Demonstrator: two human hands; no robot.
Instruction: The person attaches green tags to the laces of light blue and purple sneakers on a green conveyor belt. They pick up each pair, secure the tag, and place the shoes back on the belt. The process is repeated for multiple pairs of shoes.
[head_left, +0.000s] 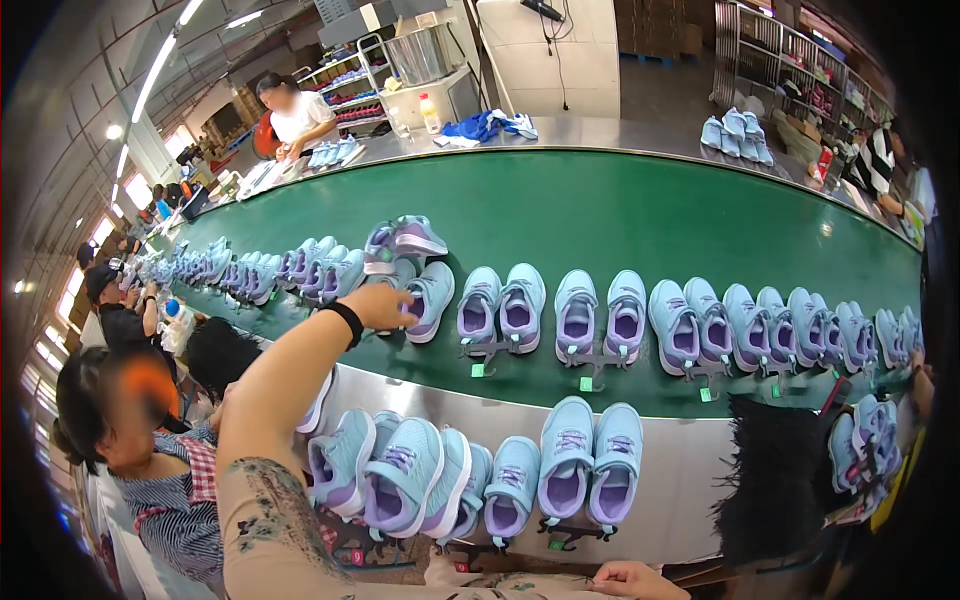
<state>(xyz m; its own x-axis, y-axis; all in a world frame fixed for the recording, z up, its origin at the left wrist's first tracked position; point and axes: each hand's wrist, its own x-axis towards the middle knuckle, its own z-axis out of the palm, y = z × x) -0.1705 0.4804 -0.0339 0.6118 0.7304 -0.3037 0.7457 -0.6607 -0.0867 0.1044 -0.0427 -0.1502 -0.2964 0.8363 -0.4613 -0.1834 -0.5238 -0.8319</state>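
My left hand (382, 306), with a black band at the wrist, reaches over the green belt. Its fingers close at the collar of a light-blue sneaker (436, 300) with purple lining. Another sneaker beside it is partly hidden behind the hand. Just beyond, two sneakers (418, 236) lie close together. My right hand (632, 579) stays low at the bottom edge, its fingers curled and nothing showing in them. On the metal ledge between my arms stand several matching sneakers (402, 478); a pair (566, 455) at their right end is joined by a black hanger.
Rows of paired sneakers (600, 312) line the green belt (640, 200) to both sides. A black fringed cover (765, 480) lies at the right. Beside my left arm sits a co-worker (150, 450); another person (296, 118) works across the belt. A bottle (430, 113) and blue cloth (478, 126) stand on the far ledge.
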